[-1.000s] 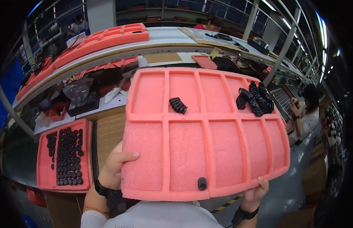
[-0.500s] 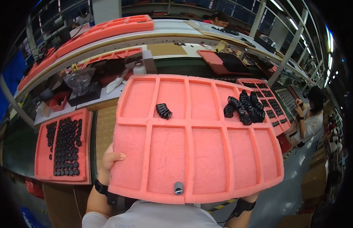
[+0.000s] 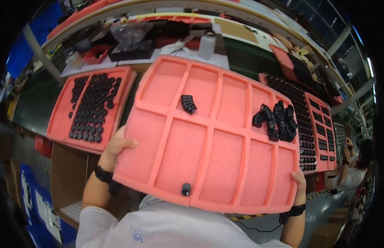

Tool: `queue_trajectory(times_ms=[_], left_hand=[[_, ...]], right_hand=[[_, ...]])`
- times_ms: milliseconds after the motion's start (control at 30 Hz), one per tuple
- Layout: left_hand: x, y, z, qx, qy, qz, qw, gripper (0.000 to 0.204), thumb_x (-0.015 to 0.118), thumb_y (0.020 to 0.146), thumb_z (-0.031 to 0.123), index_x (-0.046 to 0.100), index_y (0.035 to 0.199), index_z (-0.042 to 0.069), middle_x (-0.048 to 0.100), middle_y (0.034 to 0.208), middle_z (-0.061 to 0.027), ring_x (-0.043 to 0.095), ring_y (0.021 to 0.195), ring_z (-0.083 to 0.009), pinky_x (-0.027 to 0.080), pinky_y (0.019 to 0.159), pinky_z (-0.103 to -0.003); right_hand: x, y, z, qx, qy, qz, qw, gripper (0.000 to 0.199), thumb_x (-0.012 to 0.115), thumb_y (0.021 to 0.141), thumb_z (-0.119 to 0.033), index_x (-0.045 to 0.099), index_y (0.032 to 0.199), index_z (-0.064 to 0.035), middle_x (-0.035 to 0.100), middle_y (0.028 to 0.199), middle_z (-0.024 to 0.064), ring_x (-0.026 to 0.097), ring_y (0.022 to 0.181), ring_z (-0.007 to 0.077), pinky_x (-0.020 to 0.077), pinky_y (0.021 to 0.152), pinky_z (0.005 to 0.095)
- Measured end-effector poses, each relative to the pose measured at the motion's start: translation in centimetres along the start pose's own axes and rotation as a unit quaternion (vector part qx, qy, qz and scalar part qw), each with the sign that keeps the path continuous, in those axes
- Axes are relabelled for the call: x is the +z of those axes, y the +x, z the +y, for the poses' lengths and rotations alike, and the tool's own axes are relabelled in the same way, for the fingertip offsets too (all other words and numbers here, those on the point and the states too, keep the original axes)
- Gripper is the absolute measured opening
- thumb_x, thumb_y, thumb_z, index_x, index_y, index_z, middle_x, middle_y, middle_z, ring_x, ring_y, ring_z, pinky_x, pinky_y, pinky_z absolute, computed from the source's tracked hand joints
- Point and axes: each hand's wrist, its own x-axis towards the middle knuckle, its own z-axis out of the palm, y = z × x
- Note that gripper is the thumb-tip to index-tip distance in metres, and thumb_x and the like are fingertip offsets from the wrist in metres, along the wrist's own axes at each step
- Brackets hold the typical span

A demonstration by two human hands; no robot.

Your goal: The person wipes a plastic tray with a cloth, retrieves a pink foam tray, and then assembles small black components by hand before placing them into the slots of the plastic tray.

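Head view: I am holding the pink tray (image 3: pixel 208 140) up before my chest, tilted; my left hand (image 3: pixel 114 145) is gripping its left edge, thumb on top; my right hand (image 3: pixel 299 182) is clasping the lower right corner; black parts (image 3: pixel 276 120) are piling in one cell, a short stack (image 3: pixel 188 103) sitting in another, one piece (image 3: pixel 186 189) by the near rim; keeping it level would, I judge, stop them sliding; a filled tray (image 3: pixel 91 107) is lying on the bench to my left.

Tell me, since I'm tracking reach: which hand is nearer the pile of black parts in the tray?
Right. The right hand grips the tray edge below the pile; the left hand holds the far side.
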Motion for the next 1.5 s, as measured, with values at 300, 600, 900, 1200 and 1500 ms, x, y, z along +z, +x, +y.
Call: queue_trajectory(times_ms=[300, 600, 900, 1200, 1500], left_hand=[[3.8, -1.8, 2.3, 0.081, 0.339, 0.132, 0.928, 0.057, 0.065, 0.074, 0.006, 0.043, 0.126, 0.000, 0.055, 0.118, -0.0115, 0.054, 0.109, -0.0235, 0.042, 0.093, -0.035], [12.3, -3.3, 1.6, 0.219, 0.596, -0.103, 0.766, 0.027, 0.064, 0.072, 0.005, 0.064, 0.098, 0.006, 0.060, 0.098, -0.0072, 0.056, 0.089, -0.0253, 0.045, 0.077, -0.036], [12.8, -1.9, 0.1, 0.219, 0.599, -0.237, 0.733, 0.025, 0.061, 0.069, 0.003, 0.065, 0.093, 0.008, 0.060, 0.095, -0.0037, 0.057, 0.086, -0.0233, 0.045, 0.075, -0.035], [11.0, -1.7, 0.2, 0.192, 0.572, -0.266, 0.752, 0.023, 0.071, 0.063, 0.008, 0.062, 0.085, 0.008, 0.060, 0.090, -0.0029, 0.058, 0.081, -0.0226, 0.046, 0.068, -0.034], [1.1, -4.2, 2.6, 0.361, 0.297, -0.020, 0.884, 0.025, 0.074, 0.062, 0.002, 0.060, 0.083, 0.002, 0.061, 0.079, -0.0094, 0.059, 0.067, -0.0224, 0.047, 0.063, -0.032]], right_hand=[[-1.7, 2.1, 1.0, 0.045, -0.014, 0.052, 0.998, 0.066, 0.050, 0.069, -0.005, 0.034, 0.132, 0.0035, 0.048, 0.124, 0.0174, 0.051, 0.110, 0.0289, 0.0442, 0.094, 0.0368], [0.1, 1.8, 1.9, 0.041, 0.006, 0.065, 0.997, 0.070, 0.053, 0.069, -0.009, 0.030, 0.134, 0.0034, 0.046, 0.126, 0.0166, 0.050, 0.112, 0.0295, 0.0420, 0.096, 0.0366], [1.1, 1.0, 1.4, 0.010, 0.015, 0.069, 0.997, 0.065, 0.052, 0.068, -0.004, 0.035, 0.130, 0.0044, 0.051, 0.121, 0.0156, 0.052, 0.108, 0.0269, 0.0435, 0.093, 0.0345], [2.3, 0.1, 1.5, 0.033, 0.016, 0.072, 0.997, 0.065, 0.052, 0.068, -0.002, 0.036, 0.130, 0.0044, 0.051, 0.121, 0.0151, 0.054, 0.107, 0.0260, 0.0437, 0.093, 0.0343], [4.4, -3.3, 5.7, -0.094, -0.005, 0.185, 0.978, 0.062, 0.050, 0.070, -0.005, 0.036, 0.130, 0.0048, 0.051, 0.120, 0.0163, 0.054, 0.105, 0.0268, 0.0443, 0.093, 0.0358]])
